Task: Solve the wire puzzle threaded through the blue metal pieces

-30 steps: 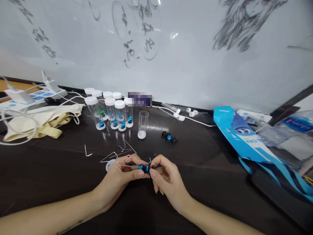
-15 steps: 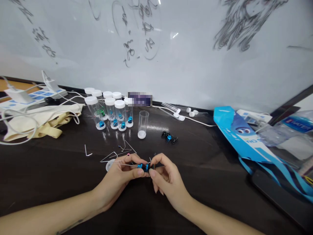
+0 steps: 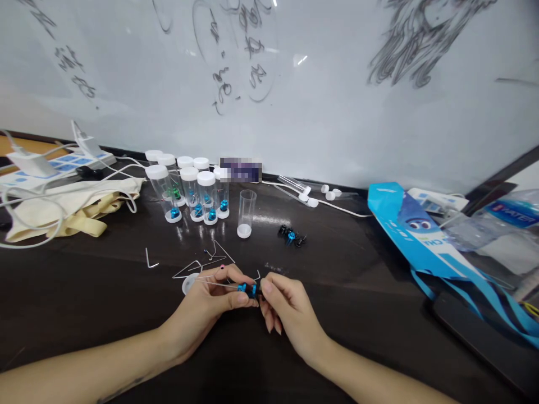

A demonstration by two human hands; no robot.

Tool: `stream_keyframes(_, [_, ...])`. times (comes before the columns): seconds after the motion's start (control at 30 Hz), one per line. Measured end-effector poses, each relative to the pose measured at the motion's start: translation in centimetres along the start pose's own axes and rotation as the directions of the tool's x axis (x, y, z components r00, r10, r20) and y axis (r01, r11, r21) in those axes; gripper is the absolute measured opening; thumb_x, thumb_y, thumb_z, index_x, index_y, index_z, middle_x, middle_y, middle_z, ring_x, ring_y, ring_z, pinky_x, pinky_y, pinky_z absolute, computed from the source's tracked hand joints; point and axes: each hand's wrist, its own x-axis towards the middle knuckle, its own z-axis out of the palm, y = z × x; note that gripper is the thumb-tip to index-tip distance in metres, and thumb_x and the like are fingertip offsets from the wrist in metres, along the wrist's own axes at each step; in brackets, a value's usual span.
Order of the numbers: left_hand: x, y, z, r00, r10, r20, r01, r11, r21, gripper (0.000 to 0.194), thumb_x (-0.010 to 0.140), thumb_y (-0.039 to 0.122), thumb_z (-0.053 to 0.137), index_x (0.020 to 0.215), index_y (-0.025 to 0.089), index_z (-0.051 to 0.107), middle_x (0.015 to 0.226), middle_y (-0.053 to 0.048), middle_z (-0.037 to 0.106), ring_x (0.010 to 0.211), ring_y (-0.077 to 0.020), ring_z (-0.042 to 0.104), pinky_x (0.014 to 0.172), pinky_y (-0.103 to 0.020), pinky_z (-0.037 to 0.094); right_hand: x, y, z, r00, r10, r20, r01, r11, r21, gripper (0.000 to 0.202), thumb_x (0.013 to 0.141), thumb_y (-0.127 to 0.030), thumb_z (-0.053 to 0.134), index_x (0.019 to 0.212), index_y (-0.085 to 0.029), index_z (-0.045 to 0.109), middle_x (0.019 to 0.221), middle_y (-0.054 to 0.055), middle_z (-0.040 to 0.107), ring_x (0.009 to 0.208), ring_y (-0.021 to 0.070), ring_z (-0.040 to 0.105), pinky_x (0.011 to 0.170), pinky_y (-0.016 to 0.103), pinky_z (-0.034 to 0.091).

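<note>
A small blue part (image 3: 247, 288) is held between both hands, just above the dark table (image 3: 357, 280). It is pinched by the left hand (image 3: 210, 306) with thumb and finger closed on it, so that it is kept steady. The right hand (image 3: 284, 311) is brought up against the blue part from the other side, its fingertips closed on the part's dark end, as if that end is being pushed or turned. A thin wire (image 3: 213, 283) sticks out from the blue part past the left hand.

Just behind the blue part, bent wires (image 3: 206, 261) are laid flat on the table within easy reach. Farther behind it, an open clear tube (image 3: 246, 213) is stood upright, and capped tubes (image 3: 189, 188) with blue bits inside are grouped together. A few loose black and blue parts (image 3: 291, 236) are left behind the blue part too.
</note>
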Motion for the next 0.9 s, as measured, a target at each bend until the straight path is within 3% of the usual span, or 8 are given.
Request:
stream_keyframes(0.3, [-0.17,0.00,0.01,1.000,0.004,-0.001,-0.004,1.000,0.001,0.015,0.070,0.013,0.082,0.083,0.017,0.075,0.083,-0.001,0.071,0.081,-0.0169,0.069,0.081,-0.028,0.055,-0.25,-0.54,-0.06,1.000,-0.029,0.008,0.029,0.999,0.033,0.024,0.089,-0.038,0.064,0.088,-0.020,0.048,0.056,-0.008,0.049,0.041,0.0056,0.043,0.038,0.014,0.030])
stream_keyframes(0.43, [-0.03,0.07,0.09,1.000,-0.004,-0.023,0.004,1.000,0.001,0.016,0.068,0.014,0.084,0.081,0.017,0.075,0.082,-0.001,0.070,0.079,-0.0166,0.069,0.079,-0.028,0.055,-0.33,-0.22,-0.20,0.999,-0.045,0.028,0.043,0.998,0.054,0.026,0.091,-0.043,0.060,0.094,-0.021,0.048,0.055,-0.008,0.049,0.042,0.0074,0.044,0.038,0.015,0.030])
stream_keyframes(0.57, [0.11,0.08,0.04,1.000,-0.008,-0.013,0.008,1.000,0.003,0.017,0.068,0.014,0.084,0.082,0.017,0.075,0.081,-0.001,0.071,0.076,-0.0167,0.069,0.079,-0.028,0.055,-0.07,0.13,-0.12,1.000,-0.018,0.018,0.018,0.999,0.028,0.036,0.098,-0.050,0.045,0.085,-0.018,0.054,0.052,-0.006,0.050,0.038,0.0069,0.040,0.036,0.016,0.028])
stream_keyframes(0.67, [0.06,0.03,-0.02,1.000,-0.006,-0.007,0.006,1.000,0.006,0.016,0.070,0.014,0.083,0.083,0.017,0.075,0.079,-0.001,0.071,0.077,-0.0175,0.070,0.080,-0.028,0.055,0.02,-0.09,-0.01,0.999,-0.024,0.029,0.025,1.000,-0.016,0.040,0.097,-0.049,0.047,0.074,-0.017,0.052,0.054,-0.004,0.051,0.039,0.0063,0.041,0.037,0.017,0.028])
stream_keyframes(0.8, [-0.13,-0.04,-0.02,1.000,0.000,0.000,0.000,1.000,-0.005,0.016,0.069,0.013,0.083,0.082,0.017,0.075,0.084,-0.001,0.071,0.081,-0.0174,0.069,0.081,-0.028,0.055,-0.15,-0.60,-0.05,0.997,-0.057,0.046,0.057,0.998,-0.004,0.028,0.092,-0.045,0.059,0.086,-0.019,0.051,0.056,-0.006,0.050,0.043,0.0065,0.041,0.039,0.015,0.031])
stream_keyframes(0.9, [-0.16,0.00,0.05,1.000,0.010,-0.008,-0.010,1.000,-0.015,0.016,0.068,0.013,0.084,0.081,0.017,0.075,0.085,-0.001,0.071,0.081,-0.0167,0.069,0.081,-0.027,0.055,-0.19,-0.40,-0.14,0.995,-0.077,0.065,0.077,0.997,0.010,0.029,0.093,-0.048,0.056,0.092,-0.019,0.050,0.056,-0.007,0.050,0.044,0.0072,0.042,0.039,0.015,0.032])
